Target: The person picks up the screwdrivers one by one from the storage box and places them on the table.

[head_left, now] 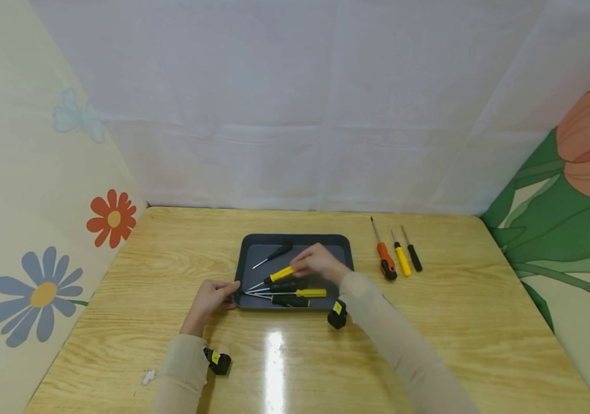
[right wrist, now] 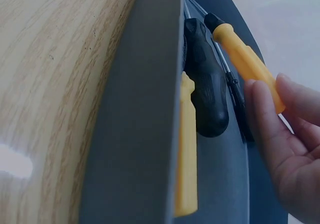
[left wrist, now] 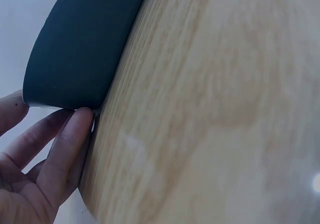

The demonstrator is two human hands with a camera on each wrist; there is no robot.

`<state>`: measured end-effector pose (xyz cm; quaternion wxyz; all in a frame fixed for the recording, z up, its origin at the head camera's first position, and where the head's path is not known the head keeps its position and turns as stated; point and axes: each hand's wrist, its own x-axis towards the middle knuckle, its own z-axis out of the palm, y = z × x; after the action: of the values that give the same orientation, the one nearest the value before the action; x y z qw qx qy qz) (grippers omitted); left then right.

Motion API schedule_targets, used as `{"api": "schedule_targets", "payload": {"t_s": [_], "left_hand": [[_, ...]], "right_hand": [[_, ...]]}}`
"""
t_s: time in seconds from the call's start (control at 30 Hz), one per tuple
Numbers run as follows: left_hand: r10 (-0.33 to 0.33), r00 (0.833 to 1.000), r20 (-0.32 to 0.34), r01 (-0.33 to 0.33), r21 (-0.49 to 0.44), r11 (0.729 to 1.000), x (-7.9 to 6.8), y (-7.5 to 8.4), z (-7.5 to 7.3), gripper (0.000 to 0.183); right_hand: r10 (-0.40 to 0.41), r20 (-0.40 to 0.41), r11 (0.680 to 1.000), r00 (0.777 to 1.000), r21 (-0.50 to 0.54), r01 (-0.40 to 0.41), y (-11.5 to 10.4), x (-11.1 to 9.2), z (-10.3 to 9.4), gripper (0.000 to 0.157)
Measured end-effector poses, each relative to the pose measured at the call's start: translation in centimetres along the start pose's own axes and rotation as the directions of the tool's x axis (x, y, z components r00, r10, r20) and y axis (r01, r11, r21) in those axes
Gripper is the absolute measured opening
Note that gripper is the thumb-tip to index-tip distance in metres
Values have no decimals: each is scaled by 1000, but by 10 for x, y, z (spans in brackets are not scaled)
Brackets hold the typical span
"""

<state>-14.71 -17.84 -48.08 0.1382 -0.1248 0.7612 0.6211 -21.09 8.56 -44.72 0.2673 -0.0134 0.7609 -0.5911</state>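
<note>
A dark grey tray [head_left: 321, 238] holds several screwdrivers. At its front left corner, my left hand [head_left: 213, 296] pinches the rim, with the thumb on top and fingers against the outer wall. My right hand [head_left: 318, 261] pinches the end of a yellow-handled screwdriver [head_left: 280, 274] between thumb and fingers, its handle raised and its shaft slanting down to the left. Beneath it lie a thick black-handled screwdriver [right wrist: 207, 83], another yellow-handled screwdriver [head_left: 311, 293] and a black screwdriver [head_left: 291, 301] along the front wall. A small black screwdriver [head_left: 279, 251] lies farther back.
On the wooden table [head_left: 460, 322], right of the tray, three screwdrivers lie side by side: an orange-and-black one [head_left: 386, 260], a yellow one [head_left: 402, 260] and a black one [head_left: 414, 257]. A white cloth [head_left: 295, 115] hangs behind the table. A white scrap [head_left: 148, 376] lies at front left.
</note>
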Motion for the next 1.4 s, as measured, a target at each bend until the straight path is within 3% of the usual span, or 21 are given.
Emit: {"api": "schedule_targets", "payload": {"t_s": [1.4], "left_hand": [[-4,1000,6,5,-3,1000,0,0,0,29]], "right_hand": [[-36,-121,991,992,124,51,5,-18,-31,27]]}}
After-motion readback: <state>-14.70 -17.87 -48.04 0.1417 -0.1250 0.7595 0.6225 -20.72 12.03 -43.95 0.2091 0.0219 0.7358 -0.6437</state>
